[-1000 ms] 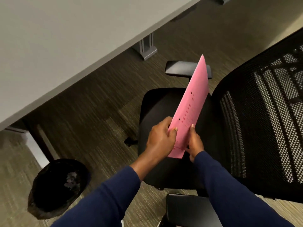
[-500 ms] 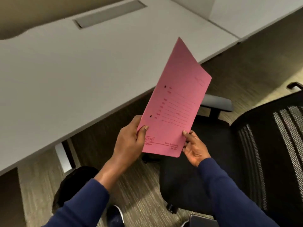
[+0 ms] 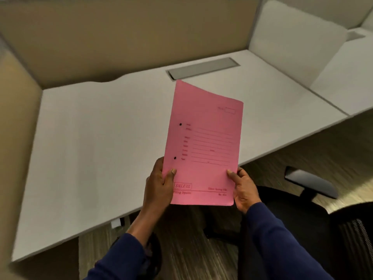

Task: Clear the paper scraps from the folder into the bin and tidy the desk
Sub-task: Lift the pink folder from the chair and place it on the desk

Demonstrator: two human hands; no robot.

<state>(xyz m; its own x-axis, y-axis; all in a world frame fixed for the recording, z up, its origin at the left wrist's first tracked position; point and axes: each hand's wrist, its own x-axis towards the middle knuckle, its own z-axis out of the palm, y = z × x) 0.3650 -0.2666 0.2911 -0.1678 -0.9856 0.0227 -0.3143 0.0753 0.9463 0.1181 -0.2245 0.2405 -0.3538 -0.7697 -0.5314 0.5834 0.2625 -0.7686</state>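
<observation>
a closed pink card folder (image 3: 203, 146) with printed lines is held up over the near edge of the pale grey desk (image 3: 90, 128); the left hand (image 3: 159, 186) pinches its lower left edge, the right hand (image 3: 243, 189) its lower right corner, thumbs on the front cover

Left arm: my sleeve comes up from the bottom edge, forearm angled up and to the right, wrist bare past the cuff.
Left hand (image 3: 159, 185): back toward me, thumb (image 3: 170, 174) pressed flat on the front of the folder (image 3: 203, 142), fingers wrapped behind its left edge.
Right arm: sleeve rises from the lower right corner, reaching up and left.
Right hand (image 3: 245, 190): palm turned inward, thumb (image 3: 232, 175) on the front near the lower right corner, fingers curled behind.
Hands: level with each other, apart, one at each lower side.
</observation>
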